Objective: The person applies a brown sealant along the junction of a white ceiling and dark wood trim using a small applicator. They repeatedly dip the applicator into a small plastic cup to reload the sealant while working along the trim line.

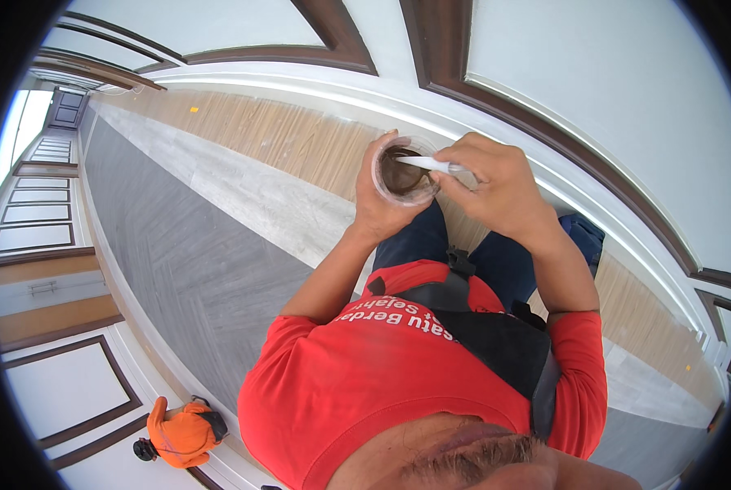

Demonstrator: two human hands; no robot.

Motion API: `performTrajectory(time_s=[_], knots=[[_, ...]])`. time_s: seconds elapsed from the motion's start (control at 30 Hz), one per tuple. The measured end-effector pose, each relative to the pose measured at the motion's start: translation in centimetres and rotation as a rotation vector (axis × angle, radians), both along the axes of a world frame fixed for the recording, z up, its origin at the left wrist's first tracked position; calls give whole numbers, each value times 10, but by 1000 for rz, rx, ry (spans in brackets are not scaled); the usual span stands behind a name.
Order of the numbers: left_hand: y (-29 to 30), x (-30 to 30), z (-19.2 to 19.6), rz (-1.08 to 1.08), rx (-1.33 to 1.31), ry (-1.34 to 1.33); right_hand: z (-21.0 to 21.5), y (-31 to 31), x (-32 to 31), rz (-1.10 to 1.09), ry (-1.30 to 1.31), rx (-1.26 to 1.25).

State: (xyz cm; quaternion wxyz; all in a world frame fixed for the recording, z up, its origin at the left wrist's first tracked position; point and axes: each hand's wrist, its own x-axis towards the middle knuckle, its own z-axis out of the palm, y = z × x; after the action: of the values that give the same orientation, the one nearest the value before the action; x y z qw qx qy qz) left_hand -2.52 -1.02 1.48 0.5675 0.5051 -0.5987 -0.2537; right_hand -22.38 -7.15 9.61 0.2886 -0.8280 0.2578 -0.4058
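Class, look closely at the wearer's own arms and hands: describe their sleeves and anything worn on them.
Both hands, left hand and right hand, are ungloved. The left forearm and right forearm are bare, with no watch or bracelet visible. The left sleeve and right sleeve are red and short, with no visible markings.

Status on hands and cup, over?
Left grip: around clear cup. Dark brown contents. Right grip: white utensil, tip inside cup. Person in orange: off left, clear.
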Motion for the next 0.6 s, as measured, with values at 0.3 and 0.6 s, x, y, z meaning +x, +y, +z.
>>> performTrajectory(time_s=[0.3,0.6], knots=[[-3,1,-6,18,-14,-10,8,2,-7,-57,-65,213],[-7,-2,-3,36,-37,-25,-4,-2,-4,-40,-111,234]])
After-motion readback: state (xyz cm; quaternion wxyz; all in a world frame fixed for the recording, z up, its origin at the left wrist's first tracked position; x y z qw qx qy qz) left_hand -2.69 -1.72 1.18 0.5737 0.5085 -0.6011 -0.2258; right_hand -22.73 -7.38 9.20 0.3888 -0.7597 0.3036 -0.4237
